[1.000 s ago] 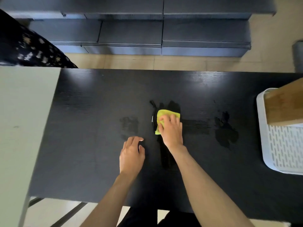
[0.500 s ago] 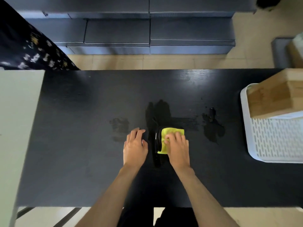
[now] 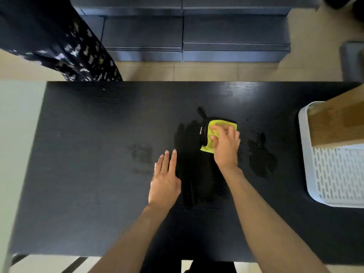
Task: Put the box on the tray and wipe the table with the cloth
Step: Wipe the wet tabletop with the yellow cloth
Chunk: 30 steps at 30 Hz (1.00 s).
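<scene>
A folded yellow cloth (image 3: pixel 208 147) with a black edge lies on the black table (image 3: pixel 98 154) near its middle. My right hand (image 3: pixel 225 146) presses down on the cloth, fingers spread over it. My left hand (image 3: pixel 165 178) rests flat on the table just to the left, fingers together, holding nothing. Dark wet streaks (image 3: pixel 191 174) run under and between the hands, and a wet patch (image 3: pixel 261 158) lies to the right. The wooden box (image 3: pixel 338 123) sits on the far end of the white slotted tray (image 3: pixel 334 174) at the right edge.
A pale green surface (image 3: pixel 17 134) adjoins the table's left end. A person in dark patterned clothing (image 3: pixel 59 40) stands at the far left corner. Grey drawer units (image 3: pixel 197 32) line the floor beyond the table. Another faint wet smudge (image 3: pixel 140 154) lies left of my left hand.
My right hand has pushed the cloth away from me and slightly right across the table. My left hand has stayed flat on the table beside it.
</scene>
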Each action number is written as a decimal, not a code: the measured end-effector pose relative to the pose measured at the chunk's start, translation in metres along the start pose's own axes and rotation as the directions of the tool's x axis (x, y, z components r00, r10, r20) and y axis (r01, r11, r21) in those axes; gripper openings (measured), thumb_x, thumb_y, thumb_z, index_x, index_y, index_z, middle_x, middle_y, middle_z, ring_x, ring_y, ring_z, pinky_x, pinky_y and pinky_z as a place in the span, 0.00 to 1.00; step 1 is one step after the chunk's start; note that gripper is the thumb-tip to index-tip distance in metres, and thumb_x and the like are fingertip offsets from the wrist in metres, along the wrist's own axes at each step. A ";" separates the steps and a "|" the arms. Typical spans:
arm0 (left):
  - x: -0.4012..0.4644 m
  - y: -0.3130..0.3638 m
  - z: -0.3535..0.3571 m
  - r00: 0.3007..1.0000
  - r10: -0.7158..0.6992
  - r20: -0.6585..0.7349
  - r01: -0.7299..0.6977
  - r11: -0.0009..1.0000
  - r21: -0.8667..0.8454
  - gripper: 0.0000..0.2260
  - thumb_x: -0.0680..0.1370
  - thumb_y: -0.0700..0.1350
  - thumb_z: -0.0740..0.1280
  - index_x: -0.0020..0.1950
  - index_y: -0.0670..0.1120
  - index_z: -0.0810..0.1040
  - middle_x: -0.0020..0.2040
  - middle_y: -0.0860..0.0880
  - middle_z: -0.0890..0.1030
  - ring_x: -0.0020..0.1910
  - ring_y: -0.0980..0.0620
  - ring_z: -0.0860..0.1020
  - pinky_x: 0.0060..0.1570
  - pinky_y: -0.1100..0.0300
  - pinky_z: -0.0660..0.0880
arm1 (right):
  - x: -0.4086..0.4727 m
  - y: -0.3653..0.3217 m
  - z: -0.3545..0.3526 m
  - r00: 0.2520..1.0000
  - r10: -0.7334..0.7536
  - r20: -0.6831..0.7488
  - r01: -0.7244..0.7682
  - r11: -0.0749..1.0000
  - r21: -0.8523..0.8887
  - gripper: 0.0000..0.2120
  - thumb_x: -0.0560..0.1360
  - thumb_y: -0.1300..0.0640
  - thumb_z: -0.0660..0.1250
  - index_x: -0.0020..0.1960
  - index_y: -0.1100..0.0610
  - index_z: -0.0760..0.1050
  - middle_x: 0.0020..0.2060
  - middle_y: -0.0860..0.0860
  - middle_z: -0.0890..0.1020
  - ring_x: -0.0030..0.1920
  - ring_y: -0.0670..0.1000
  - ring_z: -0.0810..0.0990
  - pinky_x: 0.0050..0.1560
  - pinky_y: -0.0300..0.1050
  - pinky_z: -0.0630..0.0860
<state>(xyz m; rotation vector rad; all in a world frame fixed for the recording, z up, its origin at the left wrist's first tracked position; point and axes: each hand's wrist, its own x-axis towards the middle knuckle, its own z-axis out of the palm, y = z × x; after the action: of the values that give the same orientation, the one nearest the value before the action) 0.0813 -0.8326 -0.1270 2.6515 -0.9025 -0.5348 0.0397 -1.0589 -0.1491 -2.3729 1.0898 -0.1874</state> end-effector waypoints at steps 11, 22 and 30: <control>0.001 0.003 -0.007 0.998 -0.056 0.023 0.057 0.995 -0.084 0.31 0.81 0.36 0.62 0.82 0.45 0.55 0.81 0.44 0.63 0.81 0.45 0.59 0.77 0.46 0.63 | -0.063 0.027 -0.021 0.995 -0.056 0.088 0.057 0.998 -0.007 0.13 0.81 0.58 0.67 0.64 0.47 0.78 0.57 0.49 0.74 0.56 0.54 0.69 0.57 0.52 0.71; -0.007 0.041 -0.012 0.996 -0.070 0.047 0.078 0.979 -0.186 0.31 0.79 0.34 0.62 0.81 0.48 0.61 0.82 0.46 0.61 0.81 0.44 0.57 0.76 0.41 0.64 | -0.145 0.073 -0.045 0.994 0.023 0.105 -0.023 1.000 -0.008 0.14 0.79 0.61 0.69 0.61 0.47 0.80 0.55 0.48 0.73 0.53 0.51 0.69 0.56 0.53 0.75; -0.013 0.070 0.013 0.992 0.110 0.062 -0.109 0.994 -0.016 0.33 0.79 0.38 0.63 0.82 0.52 0.56 0.83 0.47 0.56 0.83 0.46 0.52 0.80 0.45 0.55 | 0.022 0.076 -0.047 0.999 0.038 -0.030 -0.036 0.998 0.051 0.15 0.78 0.63 0.69 0.61 0.50 0.82 0.55 0.53 0.74 0.58 0.59 0.72 0.60 0.50 0.66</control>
<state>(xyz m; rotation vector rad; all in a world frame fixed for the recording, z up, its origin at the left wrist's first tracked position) 0.0300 -0.8796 -0.1087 2.5692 -1.0526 -0.5978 -0.0127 -1.1351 -0.1493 -2.3108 1.1291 -0.2366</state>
